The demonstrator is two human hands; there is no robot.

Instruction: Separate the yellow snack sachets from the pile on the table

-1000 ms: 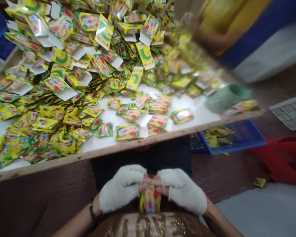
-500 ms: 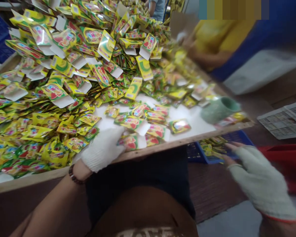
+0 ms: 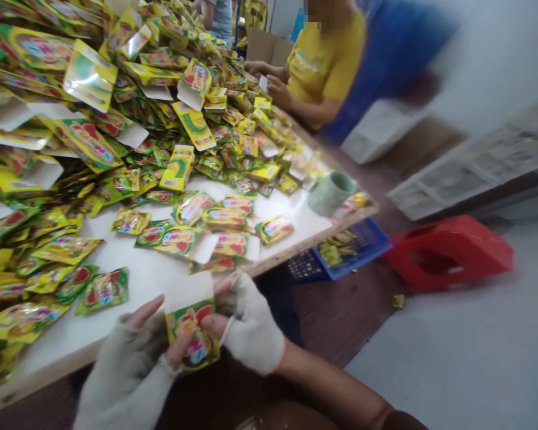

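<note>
Carton [image 3: 185, 319], flap up, at seven o'clock in view
Your left hand [image 3: 128, 364] and right hand [image 3: 253, 328] clamp it in their grip near the bench [image 3: 144, 269]; a green cylinder [image 3: 326, 197] sits at two o'clock from it.

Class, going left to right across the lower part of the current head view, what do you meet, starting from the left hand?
Left hand → held box → right hand → blue basket → red plastic object.

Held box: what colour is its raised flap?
The flap is white, seen best in the head view.
</note>
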